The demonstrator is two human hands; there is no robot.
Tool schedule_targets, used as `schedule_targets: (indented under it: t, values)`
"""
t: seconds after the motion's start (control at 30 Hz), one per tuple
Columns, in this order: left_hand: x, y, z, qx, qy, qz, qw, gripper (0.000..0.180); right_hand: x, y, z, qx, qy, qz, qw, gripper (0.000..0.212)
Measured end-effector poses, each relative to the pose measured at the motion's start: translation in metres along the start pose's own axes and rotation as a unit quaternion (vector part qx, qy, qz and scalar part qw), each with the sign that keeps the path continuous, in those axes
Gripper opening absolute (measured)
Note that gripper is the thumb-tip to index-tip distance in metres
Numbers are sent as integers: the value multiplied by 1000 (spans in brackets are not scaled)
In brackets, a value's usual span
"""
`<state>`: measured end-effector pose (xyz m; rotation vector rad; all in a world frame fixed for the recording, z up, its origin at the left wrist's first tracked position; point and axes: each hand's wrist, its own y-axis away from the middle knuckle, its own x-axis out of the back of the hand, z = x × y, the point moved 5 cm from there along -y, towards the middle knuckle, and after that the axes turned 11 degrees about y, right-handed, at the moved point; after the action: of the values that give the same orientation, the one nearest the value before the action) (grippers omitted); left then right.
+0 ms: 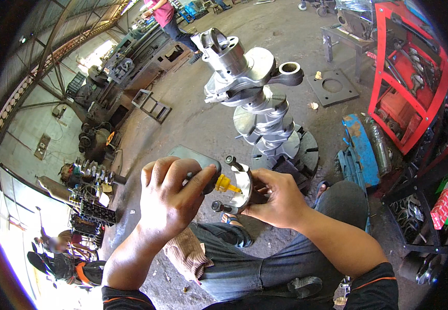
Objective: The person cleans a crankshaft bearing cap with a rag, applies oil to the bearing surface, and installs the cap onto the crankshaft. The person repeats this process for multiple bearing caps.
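Note:
My left hand [168,194] is closed around a dark grey squeeze bottle [197,158], tipped so its yellow nozzle [226,183] points right. The nozzle tip is at the inner curve of a connecting rod cap [243,182], and I cannot tell whether it touches. My right hand [280,200] grips this cap from behind. Two dark bolts [221,206] stick out of the cap toward the left. Beyond my hands a shiny crankshaft [262,121] stands on end on a round slotted base [309,152]. A connecting rod [286,76] juts rightward from its upper part.
A red tool rack [376,98] holding tools stands at the right, beside a blue metal piece [361,150]. A square plate with a hole [345,94] lies on the floor. A brown knitted cloth [187,253] hangs by my left leg. Engine parts [97,212] sit left; a person [164,18] stands far off.

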<state>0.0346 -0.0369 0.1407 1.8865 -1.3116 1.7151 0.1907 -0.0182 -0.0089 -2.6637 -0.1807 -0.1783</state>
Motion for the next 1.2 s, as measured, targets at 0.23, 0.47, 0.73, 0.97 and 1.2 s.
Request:
schedule_targets:
  t: [0.23,0.47,0.73,0.97,1.2]
  values:
    - [3,1,0,2,1,1,1000,58,-2,1,1,-3,-15,-5,1000,48]
    - [4,4,-2,13,10,4,1000,59,-3,0,2,6,3,3,1000,50]
    - [3,4,-3,10,12,7,1000,55,-4,0,3,-5,-8,-6,1000,51]
    - [1,4,-4,8,16,10,1000,53,-3,0,2,5,-2,-1,1000,51]
    - [1,3,-4,12,20,4,1000,55,-5,0,4,5,-5,1,1000,52]
